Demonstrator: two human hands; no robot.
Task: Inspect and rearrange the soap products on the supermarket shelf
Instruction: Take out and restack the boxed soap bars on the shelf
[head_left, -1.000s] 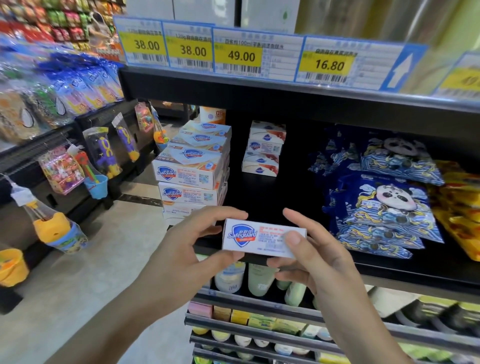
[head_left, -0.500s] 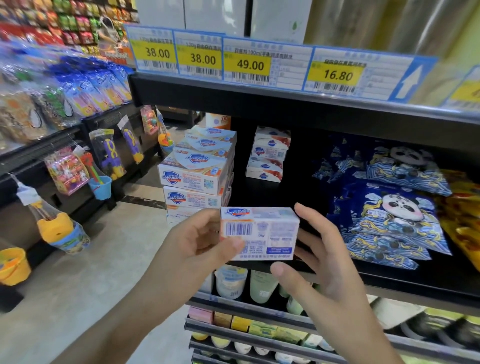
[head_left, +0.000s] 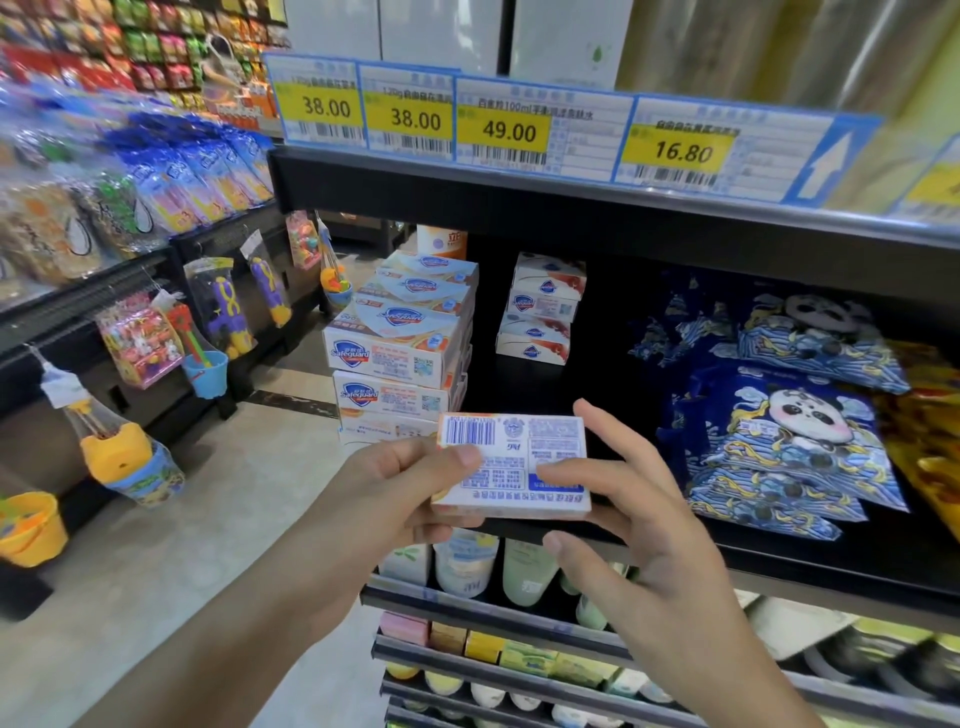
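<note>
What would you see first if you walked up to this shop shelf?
Right in the middle, two hands, left hand and right hand, hold a soap box barcode side up. Above hang yellow price tags, and panda packets lie on the shelf to the right.

Soap box (head_left: 511, 462) turned since a second ago: logo side then faced camera, now barcode face up, print upside down. Box tipped flatter than half second ago. Left hand (head_left: 400, 493) thumb now across box's left part below barcode. Right hand (head_left: 639, 519) changed hold: index finger on printed face, thumb under lower edge, other fingers behind box's right end
</note>
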